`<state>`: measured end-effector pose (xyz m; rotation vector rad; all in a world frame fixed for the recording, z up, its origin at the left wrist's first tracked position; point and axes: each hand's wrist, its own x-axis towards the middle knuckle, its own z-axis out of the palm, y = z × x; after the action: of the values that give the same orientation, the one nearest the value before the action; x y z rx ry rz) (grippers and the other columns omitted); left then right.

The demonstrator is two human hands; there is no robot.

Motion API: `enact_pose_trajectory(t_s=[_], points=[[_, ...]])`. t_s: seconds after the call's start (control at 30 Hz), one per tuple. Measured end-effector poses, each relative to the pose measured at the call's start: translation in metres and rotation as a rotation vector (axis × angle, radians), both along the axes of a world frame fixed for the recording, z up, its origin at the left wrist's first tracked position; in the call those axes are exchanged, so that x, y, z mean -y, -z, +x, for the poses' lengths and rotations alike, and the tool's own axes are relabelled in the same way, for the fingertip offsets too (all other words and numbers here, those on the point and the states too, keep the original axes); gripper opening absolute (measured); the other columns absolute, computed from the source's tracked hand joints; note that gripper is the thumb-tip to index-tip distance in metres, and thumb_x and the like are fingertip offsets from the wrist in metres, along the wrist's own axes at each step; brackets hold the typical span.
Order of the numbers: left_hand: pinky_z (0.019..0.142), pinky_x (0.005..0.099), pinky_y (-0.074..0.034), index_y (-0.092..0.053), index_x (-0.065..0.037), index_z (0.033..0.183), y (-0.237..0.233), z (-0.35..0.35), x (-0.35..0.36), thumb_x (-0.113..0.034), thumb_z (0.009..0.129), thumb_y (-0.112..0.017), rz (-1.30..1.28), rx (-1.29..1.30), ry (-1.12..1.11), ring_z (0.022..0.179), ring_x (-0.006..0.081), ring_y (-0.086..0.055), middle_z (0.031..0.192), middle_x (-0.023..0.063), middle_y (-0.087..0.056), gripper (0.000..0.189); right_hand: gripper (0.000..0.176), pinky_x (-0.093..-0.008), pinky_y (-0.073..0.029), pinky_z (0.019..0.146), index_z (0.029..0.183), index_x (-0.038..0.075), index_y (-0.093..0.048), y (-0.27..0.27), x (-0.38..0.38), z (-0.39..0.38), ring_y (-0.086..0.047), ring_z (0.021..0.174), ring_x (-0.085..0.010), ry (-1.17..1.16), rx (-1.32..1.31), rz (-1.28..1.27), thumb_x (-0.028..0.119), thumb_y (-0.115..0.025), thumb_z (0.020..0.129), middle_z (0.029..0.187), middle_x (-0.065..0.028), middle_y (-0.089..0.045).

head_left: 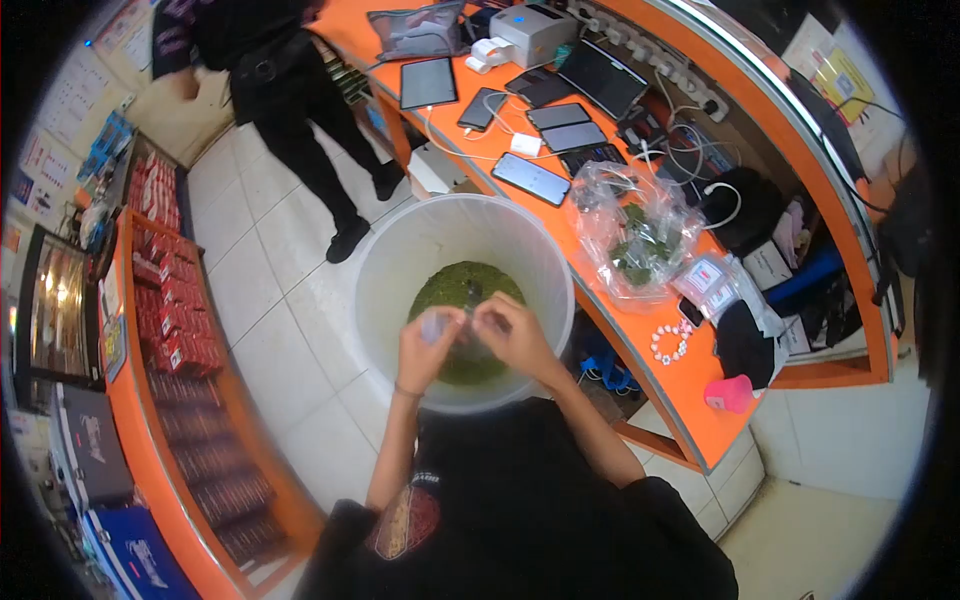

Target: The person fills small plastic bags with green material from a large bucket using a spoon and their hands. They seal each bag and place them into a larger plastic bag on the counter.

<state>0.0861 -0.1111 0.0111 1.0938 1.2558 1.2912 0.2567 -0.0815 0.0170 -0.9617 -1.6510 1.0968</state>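
White tub (383, 285), left hand (425, 348), right hand (515, 340) above, shirt lettering (426, 478) blurred

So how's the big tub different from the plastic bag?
The tub is much bigger than the bag.
The tub is round with a smooth rim; the bag is crumpled.
The tub is whitish and stands beside the table; the bag is clear and lies on it.
Both have green stuff inside.
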Motion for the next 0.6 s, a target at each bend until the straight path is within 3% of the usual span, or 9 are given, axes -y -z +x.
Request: enact_pose_trajectory(t_s=[0.1,0.2,0.33,0.4,0.5,0.6], points=[[0.064,0.0235,-0.049,-0.068,0.0,0.094,-0.006,0.004,0.002,-0.016,0.092,-0.068,0.016,-0.149,0.101,0.071,0.0066,-0.06,0.079,0.0026,-0.067,0.016,0.009,-0.028,-0.041,0.057,0.086,0.0,-0.061,-0.002,0.002,-0.002,-0.052,0.063,-0.0134,0.004,-0.008,0.053,0.007,-0.066,0.084,0.075,-0.0062,-0.051],[0.06,0.0233,-0.045,-0.069,-0.001,0.09,0.013,-0.005,0.0,-0.015,0.09,-0.068,0.094,-0.368,-0.086,0.066,0.0052,-0.055,0.073,0.0002,-0.064,0.015,0.008,-0.0287,-0.041,0.057,0.084,0.0,-0.059,0.003,0.004,0.002,-0.05,0.062,-0.0151,-0.008,-0.003,0.046,0.006,-0.065,0.082,0.073,-0.0068,-0.048],[0.06,0.0258,-0.046,-0.069,-0.001,0.091,0.007,-0.03,-0.016,-0.017,0.091,-0.067,0.041,-0.303,-0.234,0.066,0.0064,-0.056,0.071,0.0026,-0.065,0.016,0.01,-0.0309,-0.042,0.059,0.082,0.0,-0.058,0.01,0.007,0.018,-0.052,0.062,-0.0175,0.03,0.028,0.026,0.007,-0.065,0.081,0.073,-0.0076,-0.049],[0.061,0.0291,-0.047,-0.068,-0.001,0.093,0.005,-0.04,-0.031,-0.018,0.091,-0.067,-0.003,-0.675,-0.153,0.065,0.01,-0.058,0.072,0.0078,-0.067,0.017,0.013,-0.0367,-0.045,0.062,0.08,0.0,-0.056,0.01,0.01,0.022,-0.058,0.068,-0.025,0.038,0.228,-0.036,0.011,-0.064,0.082,0.075,-0.0101,-0.053],[0.065,0.0314,-0.05,-0.068,0.0,0.094,-0.056,0.01,-0.051,-0.018,0.09,-0.067,0.153,-0.665,-0.094,0.067,0.0143,-0.061,0.076,0.0144,-0.068,0.018,0.016,-0.043,-0.048,0.067,0.082,0.001,-0.056,0.018,0.012,0.016,-0.061,0.075,-0.0329,0.045,0.414,-0.029,0.015,-0.063,0.082,0.079,-0.0126,-0.056],[0.071,0.0304,-0.051,-0.067,-0.001,0.102,-0.086,0.065,-0.067,-0.018,0.09,-0.067,0.303,-0.433,-0.033,0.074,0.0151,-0.063,0.085,0.0154,-0.069,0.02,0.017,-0.0454,-0.048,0.068,0.084,0.001,-0.056,0.018,0.015,0.012,-0.062,0.079,-0.0357,0.041,0.456,-0.005,0.016,-0.063,0.083,0.081,-0.0144,-0.057]])
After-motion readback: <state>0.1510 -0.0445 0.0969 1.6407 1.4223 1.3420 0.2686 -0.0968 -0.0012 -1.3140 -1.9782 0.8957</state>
